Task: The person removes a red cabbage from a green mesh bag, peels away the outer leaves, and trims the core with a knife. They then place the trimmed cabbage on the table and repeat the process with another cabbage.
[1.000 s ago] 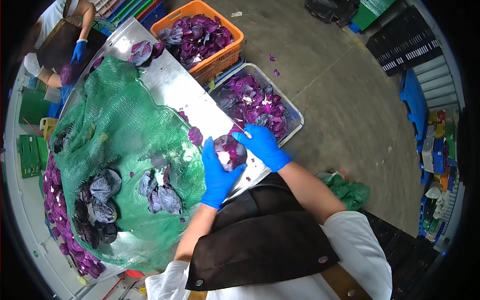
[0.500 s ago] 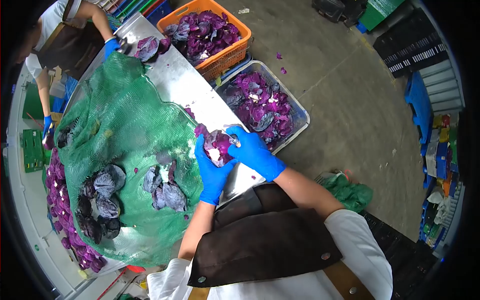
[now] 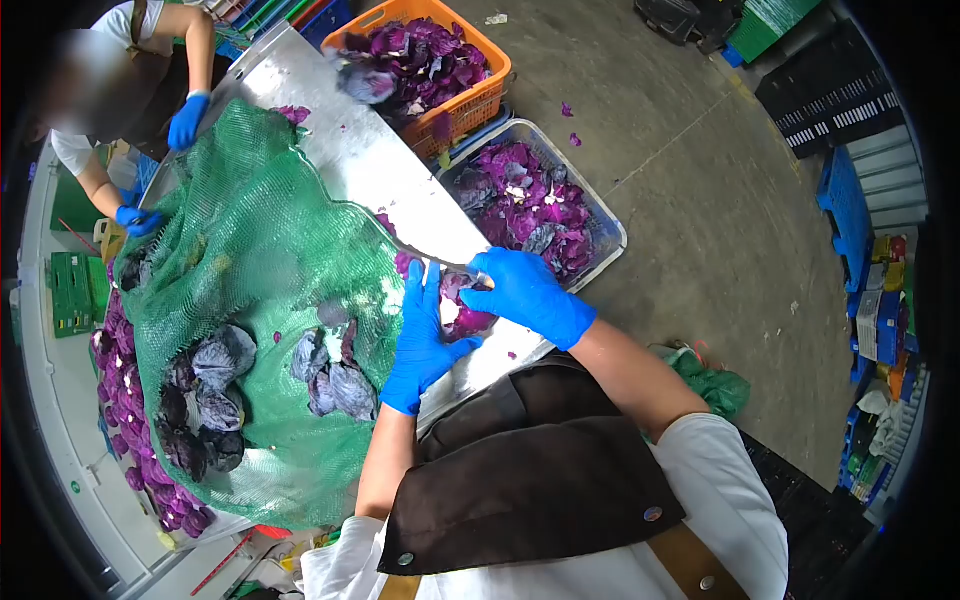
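Note:
A purple cabbage (image 3: 466, 312) with a pale cut spot rests at the metal table's edge between my gloved hands. My left hand (image 3: 428, 335) lies against its left side, fingers stretched out and thumb beneath it. My right hand (image 3: 530, 293) is closed round the handle of a knife, whose blade (image 3: 430, 256) points left above the cabbage. Green netting (image 3: 270, 240) covers much of the metal table (image 3: 350, 150), with dark outer leaves (image 3: 340, 385) lying on it just left of my left hand.
An orange crate (image 3: 490, 100) and a grey-blue crate (image 3: 610, 250) hold purple leaves beyond the table. A co-worker (image 3: 150, 80) in blue gloves stands at the upper left. Many purple cabbages (image 3: 125, 400) line the left side. Green netting (image 3: 710, 385) lies on the floor at right.
The knife blade now shows, pointing left, and my left fingers have straightened. The co-worker's hands have moved, and leaves that lay on the table beside the orange crate are now blurred at its edge.

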Available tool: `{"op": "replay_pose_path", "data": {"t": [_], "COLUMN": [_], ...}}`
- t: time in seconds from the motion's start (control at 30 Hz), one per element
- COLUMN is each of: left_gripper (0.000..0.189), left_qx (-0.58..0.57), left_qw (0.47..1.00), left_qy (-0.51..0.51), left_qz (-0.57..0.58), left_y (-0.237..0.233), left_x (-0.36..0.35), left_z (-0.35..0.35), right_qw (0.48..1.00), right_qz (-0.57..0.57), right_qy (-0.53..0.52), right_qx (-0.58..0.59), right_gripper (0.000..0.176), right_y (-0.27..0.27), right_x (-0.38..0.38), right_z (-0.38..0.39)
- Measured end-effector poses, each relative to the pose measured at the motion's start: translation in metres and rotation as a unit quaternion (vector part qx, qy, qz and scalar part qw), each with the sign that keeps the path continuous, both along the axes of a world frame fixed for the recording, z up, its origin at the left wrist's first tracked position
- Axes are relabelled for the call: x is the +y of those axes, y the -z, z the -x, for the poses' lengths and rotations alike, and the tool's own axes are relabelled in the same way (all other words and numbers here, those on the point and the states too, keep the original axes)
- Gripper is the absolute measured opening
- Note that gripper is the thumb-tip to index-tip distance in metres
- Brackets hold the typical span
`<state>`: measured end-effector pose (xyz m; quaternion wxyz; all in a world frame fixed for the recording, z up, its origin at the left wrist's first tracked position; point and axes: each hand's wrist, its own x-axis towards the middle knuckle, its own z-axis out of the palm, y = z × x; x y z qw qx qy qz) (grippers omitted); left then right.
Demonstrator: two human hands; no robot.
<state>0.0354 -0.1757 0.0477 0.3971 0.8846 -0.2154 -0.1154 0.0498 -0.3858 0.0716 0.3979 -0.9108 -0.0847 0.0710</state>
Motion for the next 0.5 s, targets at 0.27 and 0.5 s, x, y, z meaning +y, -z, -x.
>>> {"op": "replay_pose_path", "data": {"t": [0.27,0.5], "left_gripper": [0.116,0.119], "left_qx": [0.01,0.079], "left_qw": [0.995,0.981], "left_qy": [-0.077,-0.046], "left_qz": [0.062,0.17], "left_y": [0.008,0.007], "left_x": [-0.01,0.034], "left_z": [0.022,0.039], "right_qw": [0.919,0.977], "right_qz": [-0.343,-0.012], "right_qy": [0.03,0.182], "right_qx": [0.189,0.107], "right_gripper": [0.027,0.037], "right_y": [0.03,0.116], "right_x": [-0.019,-0.062], "right_z": [-0.011,0.014]}}
